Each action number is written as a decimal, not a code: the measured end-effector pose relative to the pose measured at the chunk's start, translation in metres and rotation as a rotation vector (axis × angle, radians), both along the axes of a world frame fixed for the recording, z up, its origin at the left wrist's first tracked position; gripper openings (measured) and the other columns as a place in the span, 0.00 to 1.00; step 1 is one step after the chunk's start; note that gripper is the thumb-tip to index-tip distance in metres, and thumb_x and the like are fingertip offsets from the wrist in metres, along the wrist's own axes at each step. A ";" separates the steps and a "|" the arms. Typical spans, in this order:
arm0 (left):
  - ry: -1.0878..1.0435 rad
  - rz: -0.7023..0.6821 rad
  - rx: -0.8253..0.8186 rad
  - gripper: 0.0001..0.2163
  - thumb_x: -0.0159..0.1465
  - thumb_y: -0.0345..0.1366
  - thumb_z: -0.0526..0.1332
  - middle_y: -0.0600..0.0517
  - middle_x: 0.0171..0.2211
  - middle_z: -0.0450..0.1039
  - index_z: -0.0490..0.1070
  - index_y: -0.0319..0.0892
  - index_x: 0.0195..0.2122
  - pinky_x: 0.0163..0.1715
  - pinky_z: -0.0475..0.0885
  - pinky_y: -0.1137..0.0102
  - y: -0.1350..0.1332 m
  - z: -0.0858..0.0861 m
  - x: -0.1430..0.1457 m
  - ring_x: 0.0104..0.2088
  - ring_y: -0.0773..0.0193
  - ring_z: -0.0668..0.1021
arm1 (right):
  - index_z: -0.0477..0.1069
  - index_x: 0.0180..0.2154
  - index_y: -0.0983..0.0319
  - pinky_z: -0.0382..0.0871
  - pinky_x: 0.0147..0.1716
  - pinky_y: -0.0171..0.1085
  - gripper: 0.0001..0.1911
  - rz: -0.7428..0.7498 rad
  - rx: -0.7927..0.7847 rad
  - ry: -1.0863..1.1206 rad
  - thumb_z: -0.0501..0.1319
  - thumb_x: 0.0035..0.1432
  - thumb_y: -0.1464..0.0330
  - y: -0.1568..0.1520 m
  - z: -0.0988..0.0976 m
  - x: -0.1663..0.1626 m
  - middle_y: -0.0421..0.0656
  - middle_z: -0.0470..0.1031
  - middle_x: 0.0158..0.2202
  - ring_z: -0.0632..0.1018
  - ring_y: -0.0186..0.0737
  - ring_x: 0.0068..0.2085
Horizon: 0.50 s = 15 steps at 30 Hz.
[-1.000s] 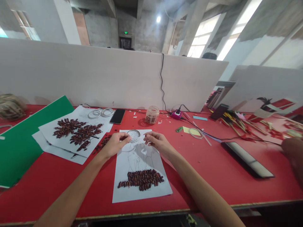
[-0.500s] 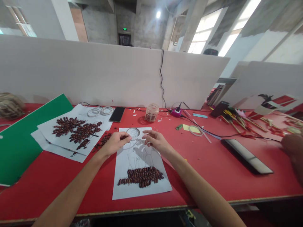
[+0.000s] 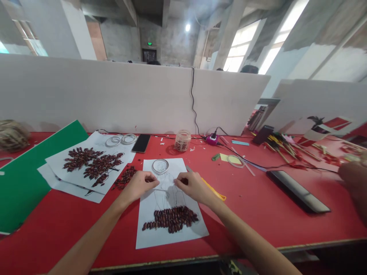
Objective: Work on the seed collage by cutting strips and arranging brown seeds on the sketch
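My left hand (image 3: 143, 184) is over the left edge of a white drawing sheet (image 3: 186, 229), thumb and fingertips pinched together. Opposite it, above the right side of the sheet, my right hand (image 3: 191, 184) is closed in a similar pinch. What either pinch holds is too small to make out. A roll of tape (image 3: 160, 166) lies at the top of the sheet, just beyond my hands. Rows of dark brown seeds (image 3: 174, 218) cover the lower part of the pencil drawing. Left of the sheet is a pile of loose seeds (image 3: 127, 175).
A yellow-handled knife (image 3: 213, 190) lies beside my right forearm. Sheets with seed-covered pictures (image 3: 99, 164), a phone (image 3: 141, 143) and a glass jar (image 3: 182, 140) stand or lie farther back. At right are a dark tablet-like slab (image 3: 298, 191) and another person's hand (image 3: 354, 175).
Both hands have come down and nearer to me, away from the tape roll. My right hand's fingers, apart before, are now pinched. The yellow knife handle has come into sight.
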<state>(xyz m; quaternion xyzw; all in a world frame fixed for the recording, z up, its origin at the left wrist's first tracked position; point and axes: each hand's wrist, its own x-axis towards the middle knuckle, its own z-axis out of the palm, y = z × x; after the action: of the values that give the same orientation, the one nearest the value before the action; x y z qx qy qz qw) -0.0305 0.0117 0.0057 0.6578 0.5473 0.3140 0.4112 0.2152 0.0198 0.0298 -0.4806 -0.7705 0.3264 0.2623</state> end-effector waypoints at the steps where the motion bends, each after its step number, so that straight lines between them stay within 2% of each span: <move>1: 0.027 -0.004 0.004 0.13 0.57 0.44 0.65 0.48 0.30 0.80 0.79 0.38 0.31 0.35 0.69 0.68 -0.001 0.000 0.000 0.34 0.58 0.78 | 0.70 0.24 0.61 0.54 0.26 0.33 0.15 0.019 0.049 -0.076 0.60 0.62 0.63 -0.003 0.002 -0.001 0.36 0.67 0.20 0.65 0.32 0.23; 4: 0.123 -0.037 -0.019 0.12 0.56 0.43 0.64 0.49 0.28 0.80 0.79 0.38 0.30 0.32 0.68 0.69 0.000 0.001 -0.001 0.32 0.59 0.78 | 0.64 0.22 0.61 0.53 0.26 0.33 0.17 0.086 0.088 -0.177 0.57 0.63 0.65 -0.007 0.004 -0.005 0.35 0.64 0.20 0.62 0.31 0.23; 9: 0.296 -0.118 -0.106 0.10 0.53 0.41 0.65 0.51 0.27 0.79 0.79 0.39 0.28 0.29 0.65 0.72 0.015 0.003 -0.004 0.31 0.61 0.78 | 0.57 0.21 0.60 0.51 0.26 0.33 0.18 0.164 0.027 -0.207 0.56 0.62 0.65 0.000 0.000 -0.007 0.34 0.58 0.19 0.59 0.31 0.25; 15: 0.431 -0.255 -0.246 0.09 0.51 0.40 0.65 0.56 0.21 0.71 0.78 0.39 0.27 0.23 0.59 0.73 0.029 0.011 -0.004 0.25 0.66 0.70 | 0.56 0.21 0.60 0.50 0.26 0.34 0.19 0.215 -0.039 -0.229 0.55 0.62 0.63 0.008 -0.006 -0.006 0.33 0.53 0.20 0.57 0.31 0.26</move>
<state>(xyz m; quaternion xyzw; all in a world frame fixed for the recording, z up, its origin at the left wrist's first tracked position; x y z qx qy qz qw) -0.0343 0.0409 0.0170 0.7181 0.5689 0.0438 0.3984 0.2096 0.0281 0.0238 -0.4344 -0.8359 0.3104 0.1270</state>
